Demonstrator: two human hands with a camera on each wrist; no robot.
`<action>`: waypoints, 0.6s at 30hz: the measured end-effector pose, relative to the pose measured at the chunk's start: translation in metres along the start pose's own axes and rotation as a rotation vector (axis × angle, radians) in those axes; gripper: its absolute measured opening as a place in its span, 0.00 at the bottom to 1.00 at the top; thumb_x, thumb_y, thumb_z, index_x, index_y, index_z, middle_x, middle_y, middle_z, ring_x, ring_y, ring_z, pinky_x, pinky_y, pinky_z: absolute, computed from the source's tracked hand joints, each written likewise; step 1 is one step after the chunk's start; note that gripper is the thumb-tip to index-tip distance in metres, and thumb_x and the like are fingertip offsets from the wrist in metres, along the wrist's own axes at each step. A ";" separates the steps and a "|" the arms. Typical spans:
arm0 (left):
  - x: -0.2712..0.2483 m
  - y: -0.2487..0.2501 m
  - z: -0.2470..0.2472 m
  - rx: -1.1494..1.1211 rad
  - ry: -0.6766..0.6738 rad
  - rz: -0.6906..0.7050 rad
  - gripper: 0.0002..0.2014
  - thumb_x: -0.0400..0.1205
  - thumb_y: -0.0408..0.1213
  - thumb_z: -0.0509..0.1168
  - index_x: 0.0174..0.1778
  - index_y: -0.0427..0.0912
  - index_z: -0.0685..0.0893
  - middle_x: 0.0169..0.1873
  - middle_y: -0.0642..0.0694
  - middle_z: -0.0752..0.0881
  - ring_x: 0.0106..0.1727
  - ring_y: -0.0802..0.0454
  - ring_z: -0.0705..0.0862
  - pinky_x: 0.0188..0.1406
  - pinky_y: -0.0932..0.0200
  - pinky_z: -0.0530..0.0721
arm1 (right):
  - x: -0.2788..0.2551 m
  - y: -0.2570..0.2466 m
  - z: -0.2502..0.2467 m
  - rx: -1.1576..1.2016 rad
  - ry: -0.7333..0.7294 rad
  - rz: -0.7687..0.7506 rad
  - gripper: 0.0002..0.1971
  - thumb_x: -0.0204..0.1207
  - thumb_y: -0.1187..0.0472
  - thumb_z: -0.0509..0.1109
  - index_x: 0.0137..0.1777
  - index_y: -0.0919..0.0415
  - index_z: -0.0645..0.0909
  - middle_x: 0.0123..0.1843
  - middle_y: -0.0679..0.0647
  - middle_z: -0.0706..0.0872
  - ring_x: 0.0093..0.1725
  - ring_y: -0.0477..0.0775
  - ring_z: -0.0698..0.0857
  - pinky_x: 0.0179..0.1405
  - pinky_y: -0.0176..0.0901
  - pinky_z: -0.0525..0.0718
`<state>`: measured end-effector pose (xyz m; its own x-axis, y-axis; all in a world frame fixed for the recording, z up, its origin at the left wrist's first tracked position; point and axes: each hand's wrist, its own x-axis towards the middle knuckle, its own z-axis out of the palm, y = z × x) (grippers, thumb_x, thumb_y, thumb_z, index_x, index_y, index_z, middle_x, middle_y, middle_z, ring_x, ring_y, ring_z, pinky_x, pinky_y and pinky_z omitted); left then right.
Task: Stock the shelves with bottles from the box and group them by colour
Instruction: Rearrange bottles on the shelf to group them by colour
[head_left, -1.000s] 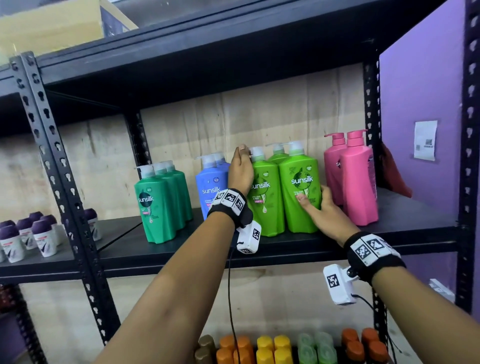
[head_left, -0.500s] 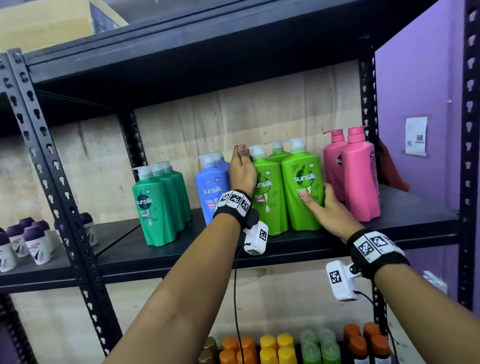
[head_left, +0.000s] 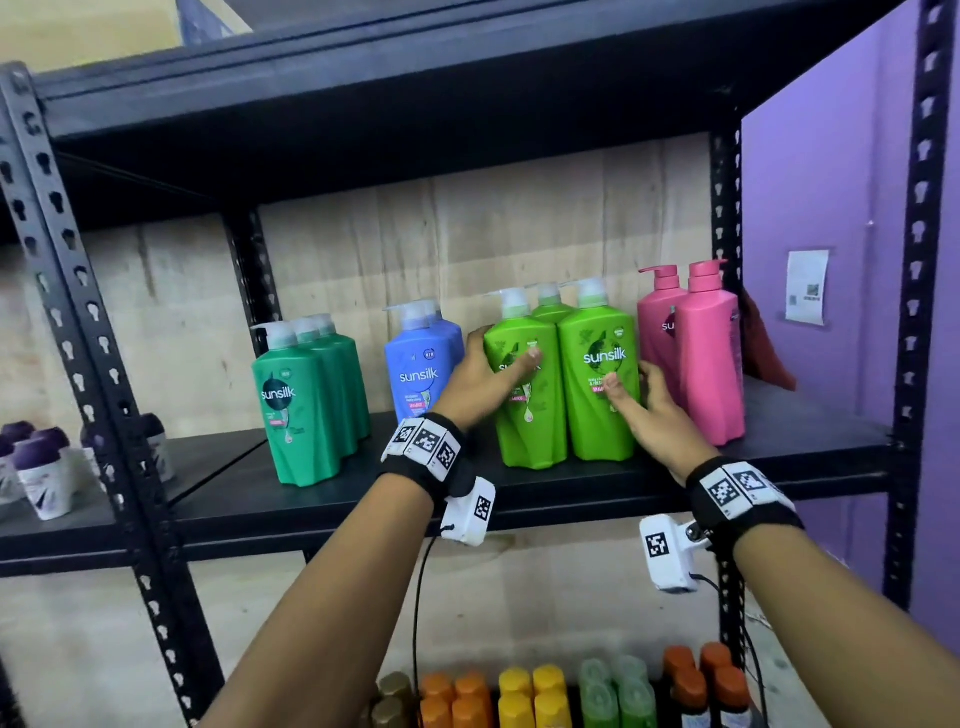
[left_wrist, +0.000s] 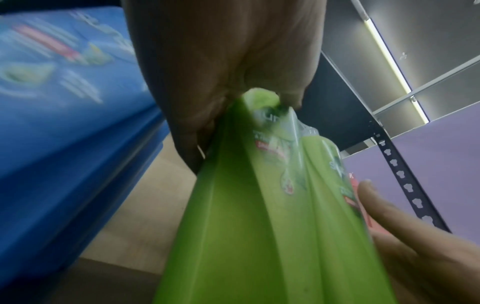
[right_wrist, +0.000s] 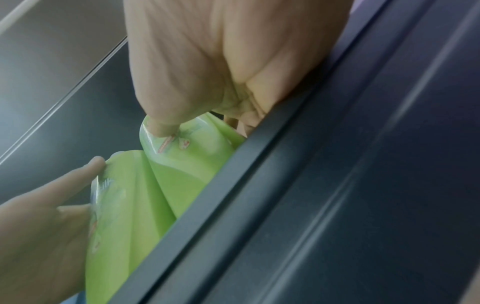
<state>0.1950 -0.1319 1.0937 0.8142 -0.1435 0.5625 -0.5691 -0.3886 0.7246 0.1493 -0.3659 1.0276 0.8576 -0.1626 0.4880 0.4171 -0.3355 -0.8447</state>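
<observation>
My left hand (head_left: 480, 382) is wrapped around the left light green bottle (head_left: 527, 410), with my thumb across its front and my fingers curled round its side. My right hand (head_left: 647, 415) holds the right light green bottle (head_left: 597, 374), thumb on the front label and fingers tucked round the far side, between it and the pink bottles (head_left: 696, 353). The two green bottles stand up straight and touch each other on the black shelf (head_left: 545, 493). A third light green bottle (head_left: 548, 306) peeks out behind them. Just to the left of my left hand are the blue bottles (head_left: 421, 364), and farther left the dark green bottles (head_left: 306, 405) stand in a row. On the next shelf over to the left are small white bottles with purple caps (head_left: 36, 467). Down below are rows of bottles with orange caps (head_left: 457, 696), yellow caps (head_left: 532, 691) and pale green caps (head_left: 613, 686). A purple wall (head_left: 831, 182) is on the right.
</observation>
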 end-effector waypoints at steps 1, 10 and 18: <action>-0.001 -0.004 -0.002 0.017 -0.031 0.009 0.45 0.71 0.68 0.72 0.79 0.50 0.67 0.64 0.54 0.85 0.65 0.56 0.85 0.70 0.53 0.82 | 0.000 0.000 -0.001 0.007 -0.007 -0.008 0.37 0.71 0.23 0.62 0.77 0.37 0.63 0.64 0.42 0.85 0.59 0.48 0.85 0.61 0.40 0.75; 0.001 -0.004 -0.012 -0.014 -0.107 -0.019 0.40 0.76 0.53 0.78 0.78 0.41 0.68 0.65 0.46 0.85 0.65 0.46 0.87 0.66 0.38 0.85 | 0.005 0.005 -0.001 0.131 -0.036 -0.046 0.33 0.71 0.29 0.68 0.75 0.39 0.68 0.63 0.38 0.86 0.56 0.32 0.87 0.63 0.40 0.79; 0.019 0.006 0.009 -0.032 -0.048 -0.130 0.37 0.78 0.42 0.78 0.77 0.37 0.66 0.67 0.40 0.83 0.66 0.43 0.85 0.66 0.42 0.86 | 0.015 0.020 -0.003 0.155 -0.030 -0.017 0.43 0.60 0.17 0.71 0.73 0.36 0.70 0.64 0.38 0.87 0.64 0.38 0.86 0.74 0.50 0.79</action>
<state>0.2079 -0.1451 1.1048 0.8852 -0.1379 0.4442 -0.4616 -0.3775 0.8028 0.1697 -0.3779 1.0190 0.8576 -0.1290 0.4978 0.4712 -0.1906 -0.8612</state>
